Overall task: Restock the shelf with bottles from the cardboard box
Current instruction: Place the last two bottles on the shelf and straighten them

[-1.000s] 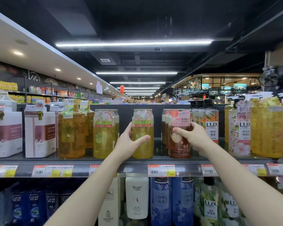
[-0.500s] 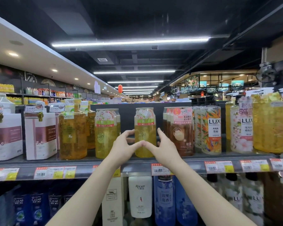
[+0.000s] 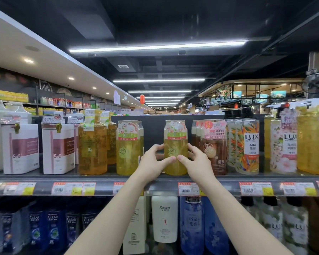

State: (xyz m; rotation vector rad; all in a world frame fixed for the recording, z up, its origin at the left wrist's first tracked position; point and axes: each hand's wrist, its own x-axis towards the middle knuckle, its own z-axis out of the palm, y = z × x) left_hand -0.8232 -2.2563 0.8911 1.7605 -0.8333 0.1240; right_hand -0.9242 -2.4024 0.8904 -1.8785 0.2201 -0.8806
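Bright ceiling tube lights (image 3: 157, 46); wide-angle edge bending, perhaps slight blur.

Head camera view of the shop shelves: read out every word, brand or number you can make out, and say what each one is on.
"Mo Quan": round label of the yellow clear bottle between both hands.
"MOQUAN": pink band on the brown bottle.
"LUX", "AHA": orange-flowered clear bottle.
"LUX": pink-blossom bottle.
"5.6": white square jug.
"CLEAR": dark blue bottles, lower shelf.
"Rocten": white bottle, lower shelf.
Price tags and small print: too blurred.

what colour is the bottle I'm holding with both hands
Clear yellow bottle with a pink-and-green floral top label, seen in the head view.
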